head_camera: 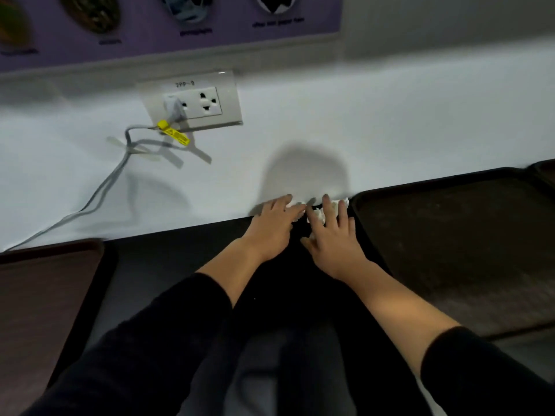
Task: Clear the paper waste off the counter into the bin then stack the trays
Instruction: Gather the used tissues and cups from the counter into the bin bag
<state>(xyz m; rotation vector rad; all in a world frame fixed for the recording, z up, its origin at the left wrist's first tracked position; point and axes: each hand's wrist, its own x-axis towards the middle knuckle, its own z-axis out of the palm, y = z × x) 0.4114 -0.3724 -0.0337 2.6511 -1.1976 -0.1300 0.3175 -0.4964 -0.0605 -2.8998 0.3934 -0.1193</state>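
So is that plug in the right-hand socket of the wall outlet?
No, the grey plug sits in the left socket of the wall outlet; the right socket is empty.

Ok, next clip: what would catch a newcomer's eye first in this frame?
Both hands, left hand and right hand, lie side by side on crumpled white paper at the back of the dark counter, against the white wall. A dark tray lies just right of them. On the wall at upper left, a socket holds a grey plug whose cable bears a yellow tag.
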